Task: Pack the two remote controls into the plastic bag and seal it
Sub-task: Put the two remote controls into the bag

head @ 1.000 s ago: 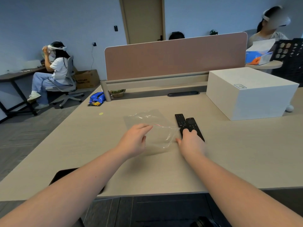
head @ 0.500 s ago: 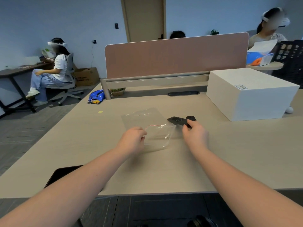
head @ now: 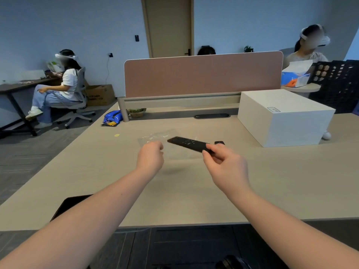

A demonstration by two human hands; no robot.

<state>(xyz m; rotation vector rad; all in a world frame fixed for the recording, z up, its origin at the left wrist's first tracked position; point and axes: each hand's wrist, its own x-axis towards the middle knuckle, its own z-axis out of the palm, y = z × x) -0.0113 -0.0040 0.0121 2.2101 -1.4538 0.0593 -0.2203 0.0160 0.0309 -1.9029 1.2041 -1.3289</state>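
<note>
Centre of the head view, just above mid-frame: right hand grasps one remote control by its near end, thumb and fingers pinched on the last bit of the body, the rest of the bar cantilevered up-left toward the plastic bag. Remote is clear of the desk, tilted slightly, far tip over the bag's right portion; cannot tell whether the tip has entered the mouth. Second remote lies flat on the desk just behind the right hand's knuckles, only its far end showing. Left hand is clenched at the bag's near-left edge, fingers curled under; it appears to pinch the film, but the contact is hidden by the knuckles. Bag is clear, thin, wrinkled, partly lifted, hard to trace against the desk. Judgement: remote is rigid, light, smooth plastic, so an end pinch suffices, though it gives weak control of the far tip; a grip nearer the middle would steady it. Bag is limp and slippery; best held by one lip of the opening, the other lip left free to gape. Risk: film collapsing shut ahead of the remote. White box at right, well apart, not involved.
</note>
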